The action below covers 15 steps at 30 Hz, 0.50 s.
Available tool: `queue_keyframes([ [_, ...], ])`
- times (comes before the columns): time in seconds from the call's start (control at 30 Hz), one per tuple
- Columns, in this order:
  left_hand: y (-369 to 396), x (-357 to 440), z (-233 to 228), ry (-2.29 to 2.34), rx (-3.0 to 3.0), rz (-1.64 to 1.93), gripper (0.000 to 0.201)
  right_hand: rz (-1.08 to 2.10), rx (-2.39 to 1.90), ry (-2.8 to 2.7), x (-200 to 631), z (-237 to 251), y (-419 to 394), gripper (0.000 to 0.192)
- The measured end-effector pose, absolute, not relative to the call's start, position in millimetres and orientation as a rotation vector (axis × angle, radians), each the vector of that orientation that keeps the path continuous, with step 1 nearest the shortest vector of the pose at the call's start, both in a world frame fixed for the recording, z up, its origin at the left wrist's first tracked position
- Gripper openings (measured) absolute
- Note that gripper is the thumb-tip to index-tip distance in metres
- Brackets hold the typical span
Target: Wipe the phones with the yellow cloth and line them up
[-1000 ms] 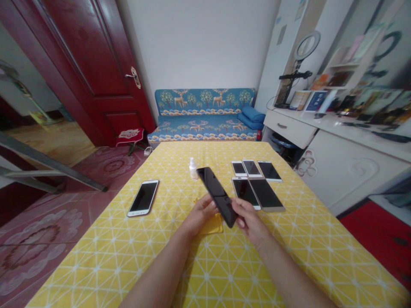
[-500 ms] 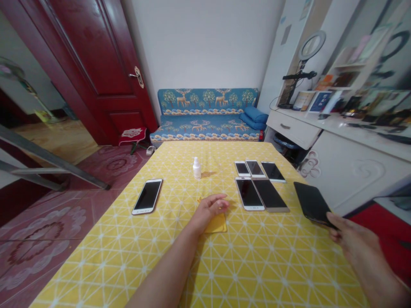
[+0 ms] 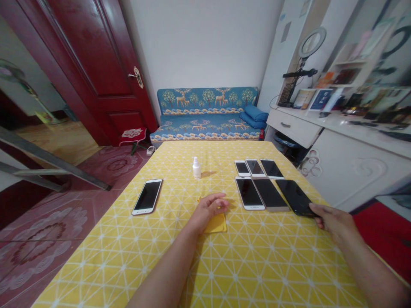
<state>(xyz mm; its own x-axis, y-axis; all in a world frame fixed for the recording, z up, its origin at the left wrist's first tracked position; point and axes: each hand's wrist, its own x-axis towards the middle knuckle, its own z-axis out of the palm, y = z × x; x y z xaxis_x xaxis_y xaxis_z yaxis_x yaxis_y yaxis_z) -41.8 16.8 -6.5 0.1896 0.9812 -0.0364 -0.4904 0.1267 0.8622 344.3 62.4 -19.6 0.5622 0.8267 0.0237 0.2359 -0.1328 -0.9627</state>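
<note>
Black phone [image 3: 294, 197] lies flat on the desk [image 3: 257, 265], rt end of the near row, just beside the gold-edged phone [image 3: 269, 194] and white phone [image 3: 248, 193]. Right hand [image 3: 332, 219] pinches its near corner w/ fingertips, so the set-down step looks nearly done. Left hand [image 3: 208, 208] rests relaxed and unclenched on the yellow cloth [image 3: 215, 223], holding nothing. Spray bottle [image 3: 196, 167] stands beyond it; lone white phone [image 3: 147, 196] lies well apart at left. Next move prob calls for letting go w/o nudging the row.

tablecloth [image 3: 160, 239]: yellow, white triangle lines
cloth [image 3: 215, 223]: plain yellow
phone [image 3: 293, 196]: black
sofa [image 3: 205, 113]: blue, deer print
door [image 3: 93, 64]: dark red
</note>
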Motion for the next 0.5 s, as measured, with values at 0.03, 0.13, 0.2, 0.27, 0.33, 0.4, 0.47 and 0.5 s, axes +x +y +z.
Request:
queue_keyframes([
  [0.03, 17, -42, -7, 0.738, 0.835, 1.226, 0.039, 0.707, -1.687, -0.861, 344, -19, 65, 0.015],
  [0.13, 18, -43, -8, 0.733, 0.826, 1.225, 0.040, 0.794, -1.739, -0.768, 340, -16, 71, 0.014],
  [0.2, 18, -43, -9, 0.732, 0.833, 1.222, 0.039, 0.752, -1.767, -0.782, 336, -16, 74, 0.018],
  [0.27, 18, -43, -10, 0.736, 0.844, 1.218, 0.039, 0.675, -1.812, -0.834, 332, -17, 76, 0.026],
  [0.33, 19, -43, -10, 0.742, 0.848, 1.218, 0.038, 0.588, -1.866, -0.903, 329, -17, 79, 0.033],
  [0.4, 18, -43, -10, 0.745, 0.848, 1.220, 0.039, 0.472, -1.924, -1.025, 328, -18, 82, 0.036],
  [0.47, 18, -43, -10, 0.748, 0.848, 1.219, 0.040, 0.327, -1.989, -1.166, 329, -18, 86, 0.034],
  [0.5, 18, -43, -9, 0.749, 0.847, 1.218, 0.041, 0.254, -2.025, -1.229, 329, -18, 88, 0.032],
])
